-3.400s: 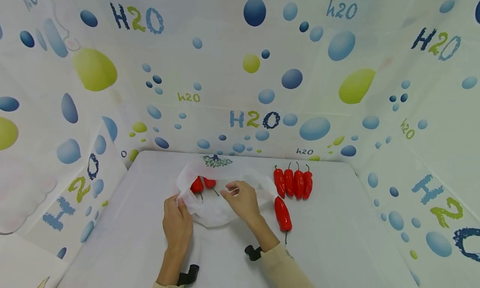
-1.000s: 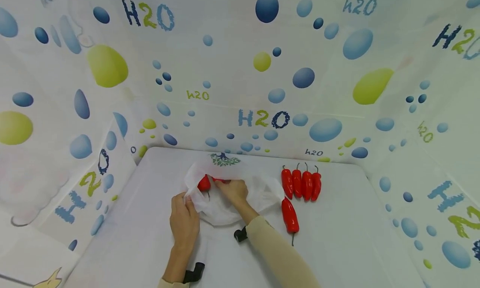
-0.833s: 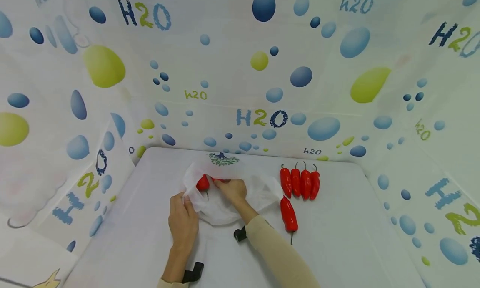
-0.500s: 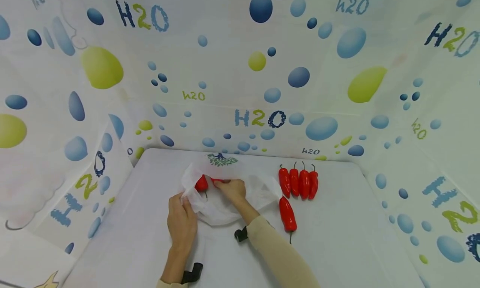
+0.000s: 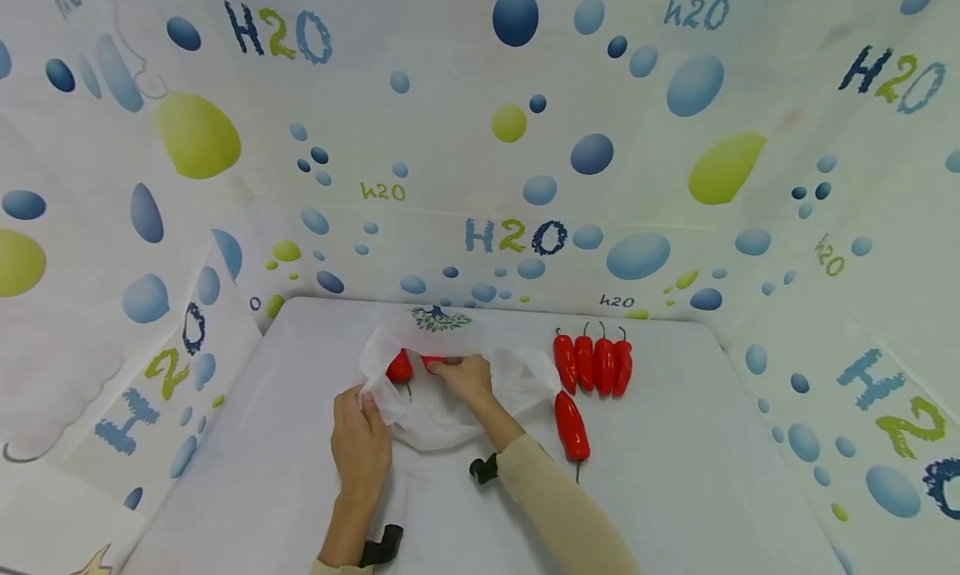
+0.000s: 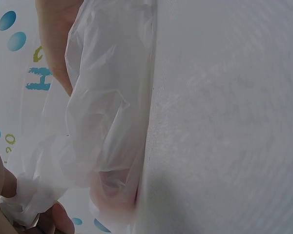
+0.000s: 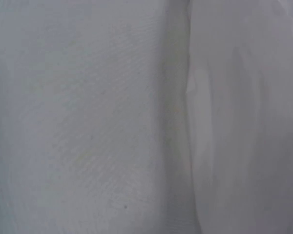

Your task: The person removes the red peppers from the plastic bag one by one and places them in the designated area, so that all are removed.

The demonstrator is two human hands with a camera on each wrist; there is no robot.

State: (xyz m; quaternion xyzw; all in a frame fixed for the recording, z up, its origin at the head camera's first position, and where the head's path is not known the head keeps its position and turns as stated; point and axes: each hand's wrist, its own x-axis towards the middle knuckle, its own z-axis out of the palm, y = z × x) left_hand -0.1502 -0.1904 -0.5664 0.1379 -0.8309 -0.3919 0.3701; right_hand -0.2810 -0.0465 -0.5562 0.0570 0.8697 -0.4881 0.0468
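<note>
Two red peppers show within the mouth of the thin white bag (image 5: 442,429) in front of you: one, the pinched pepper (image 5: 430,362), is between the fingertips of your right hand (image 5: 469,377), and the stemmed pepper (image 5: 400,367) lies just to its left, stem toward you. Your right thumb and fingers are nearly closed on their pepper, perhaps to steer it past the loose film. Your left hand (image 5: 362,437) has its fingers curled on the bag's near left edge; the left wrist view shows them pinching bunched plastic. That grip likely keeps the rim lifted and the mouth spread, since film this limp would sag by itself.

To the right of the bag, four peppers (image 5: 603,365) lie side by side, stems away from you, probably lined up for easy reach. Nearer you, a lone pepper (image 5: 572,427) points its stem your way, its tip at the bag's edge. Folds of film and your own right hand hide much of the bag's inside; the right wrist view shows only white surfaces.
</note>
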